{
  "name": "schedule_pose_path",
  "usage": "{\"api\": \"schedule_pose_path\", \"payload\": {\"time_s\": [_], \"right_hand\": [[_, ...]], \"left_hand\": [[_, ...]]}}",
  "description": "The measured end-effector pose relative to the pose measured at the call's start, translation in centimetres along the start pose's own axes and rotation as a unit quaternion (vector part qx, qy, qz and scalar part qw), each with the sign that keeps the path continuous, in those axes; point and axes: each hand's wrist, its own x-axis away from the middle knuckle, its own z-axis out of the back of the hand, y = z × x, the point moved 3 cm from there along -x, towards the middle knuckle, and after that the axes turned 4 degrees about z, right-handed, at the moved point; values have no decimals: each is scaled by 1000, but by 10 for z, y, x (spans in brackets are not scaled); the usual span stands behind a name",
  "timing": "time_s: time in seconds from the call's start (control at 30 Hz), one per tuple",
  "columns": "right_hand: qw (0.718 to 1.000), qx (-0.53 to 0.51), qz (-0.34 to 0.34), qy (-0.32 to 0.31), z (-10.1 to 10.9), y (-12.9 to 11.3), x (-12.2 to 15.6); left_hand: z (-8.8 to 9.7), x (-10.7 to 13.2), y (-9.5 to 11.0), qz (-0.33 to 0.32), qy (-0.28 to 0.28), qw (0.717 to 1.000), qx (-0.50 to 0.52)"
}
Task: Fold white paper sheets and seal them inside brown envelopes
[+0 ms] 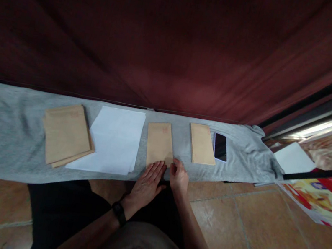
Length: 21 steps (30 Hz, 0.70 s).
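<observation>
A brown paper envelope (159,142) lies on the grey cloth in front of me, with faint red print near its far end. My left hand (148,181) rests flat across the envelope's near end, fingers stretched out and holding nothing; a dark watch is on that wrist. At the near right corner of the same envelope, my right hand (178,178) is closed, its curled fingers pinching the edge. To the right lies a small stack of envelopes (202,144). Left of the middle envelope are white paper sheets (115,141), partly covered by a larger pile of brown envelopes (67,135).
A phone (220,147) lies beside the right stack. The grey cloth (2,131) covers a narrow surface against a dark red curtain (178,50). Black metal bars (320,172) and a red-and-yellow printed package (325,198) stand at the right, above the tiled floor (268,235).
</observation>
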Motion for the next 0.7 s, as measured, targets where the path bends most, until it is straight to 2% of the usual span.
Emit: {"api": "schedule_pose_path", "payload": {"time_s": [0.13, 0.27, 0.33, 0.47, 0.7], "right_hand": [[997, 42, 71, -7, 3, -10, 9], [983, 12, 167, -75, -3, -26, 24], [976, 18, 194, -96, -7, -30, 31], [969, 71, 207, -117, -8, -26, 39], [961, 114, 215, -130, 8, -8, 35]], "left_hand": [[-2, -1, 0, -2, -2, 1000, -2], [-6, -1, -3, 1, -12, 1000, -14], [-6, -1, -5, 5, -12, 1000, -19], [0, 1, -10, 2, -12, 1000, -16], [11, 8, -20, 10, -3, 1000, -16]]}}
